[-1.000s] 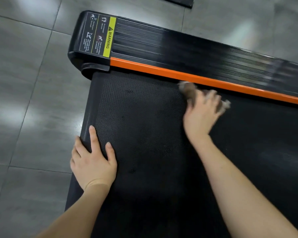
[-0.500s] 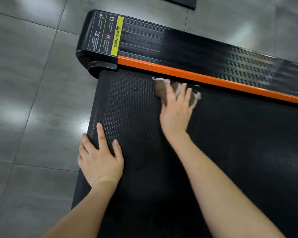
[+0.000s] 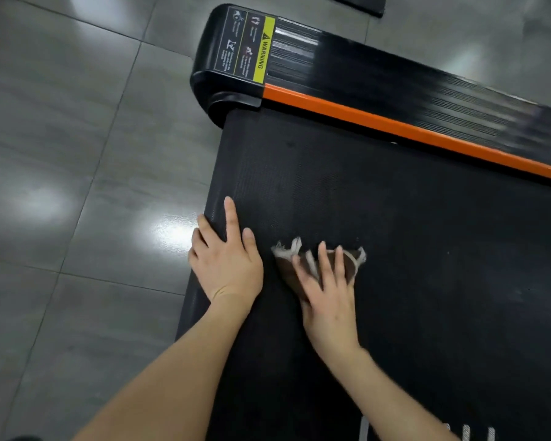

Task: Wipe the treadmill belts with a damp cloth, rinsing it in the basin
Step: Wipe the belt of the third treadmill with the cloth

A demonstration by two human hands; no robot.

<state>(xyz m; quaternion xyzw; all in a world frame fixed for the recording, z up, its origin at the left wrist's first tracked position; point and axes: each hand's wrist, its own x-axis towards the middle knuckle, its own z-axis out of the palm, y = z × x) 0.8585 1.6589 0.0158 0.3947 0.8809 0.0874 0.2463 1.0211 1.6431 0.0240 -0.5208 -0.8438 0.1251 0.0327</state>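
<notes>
Head view: right hand [image 3: 329, 299] presses brown cloth [image 3: 350, 261] onto treadmill belt [image 3: 427, 237], fingers extended flat; left hand [image 3: 226, 265] rests beside it, fingers straight, at belt edge.

1. Moderate indoor light from overhead throws white glare patches on the glossy floor tiles [image 3: 169, 230].
2. Motion blur smears the side rail [image 3: 442, 100] and the cloth [image 3: 350, 264].
3. The black belt [image 3: 395, 218] hides detail; shadows are faint.

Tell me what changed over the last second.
The right hand swept the cloth left along the orange rail, then back across the belt toward the person, ending beside the left hand. The left hand stayed flat on the belt's edge; the right hand kept pressing the cloth.
</notes>
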